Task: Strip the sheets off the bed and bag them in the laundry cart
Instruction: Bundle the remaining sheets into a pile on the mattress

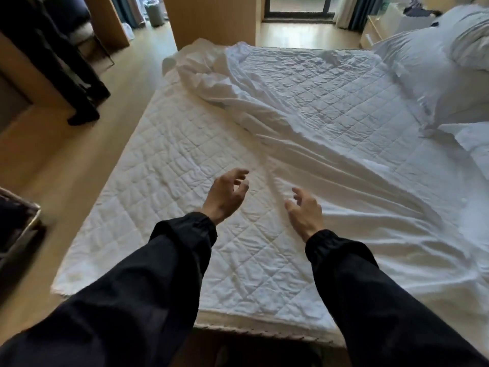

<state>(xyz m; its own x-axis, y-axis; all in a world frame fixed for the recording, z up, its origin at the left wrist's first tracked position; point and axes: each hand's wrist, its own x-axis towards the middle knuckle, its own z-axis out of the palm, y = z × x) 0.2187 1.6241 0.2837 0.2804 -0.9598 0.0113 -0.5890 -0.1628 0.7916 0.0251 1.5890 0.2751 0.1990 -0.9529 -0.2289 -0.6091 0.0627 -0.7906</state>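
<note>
My left hand (225, 193) and right hand (304, 211) hover empty, fingers loosely spread. The sheet (344, 181) looks light and limp; I'd grab its bunched ridge mid-frame.

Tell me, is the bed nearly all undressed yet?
About halfway. The sheet is peeled off the left side, baring the quilted mattress pad. The left hand and right hand reach open toward its bunched edge, gripping nothing. The right side is still covered, pillows remain, and bagging is left.
</note>
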